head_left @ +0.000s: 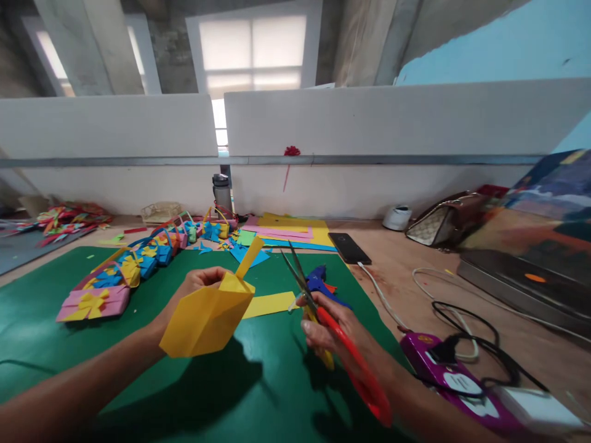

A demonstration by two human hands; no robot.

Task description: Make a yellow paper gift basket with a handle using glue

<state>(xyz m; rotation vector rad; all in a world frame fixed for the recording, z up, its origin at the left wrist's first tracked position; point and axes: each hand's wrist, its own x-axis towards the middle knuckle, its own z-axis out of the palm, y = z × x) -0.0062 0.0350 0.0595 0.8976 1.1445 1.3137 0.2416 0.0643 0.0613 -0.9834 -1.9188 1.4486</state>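
Note:
My left hand (203, 282) is closed on a folded yellow paper basket (207, 323), held above the green mat (152, 394). A narrow yellow strip stands up from its folded top. Wrapped round a pair of scissors (355, 360) with a red handle is my right hand (335, 320); the blades point up and away, slightly parted, touching no paper. A yellow piece shows below those fingers, perhaps the other handle. Just beyond that hand lies a blue glue gun (317, 280), partly hidden. Between the hands a flat yellow paper strip (270, 304) rests on the mat.
Several finished paper baskets (96, 301) line the left. Coloured paper sheets (295, 227) and scraps lie at the back, beside a phone (349, 247) and a bottle (222, 195). At right are a purple power strip (434, 357) with cables, and a handbag (443, 218).

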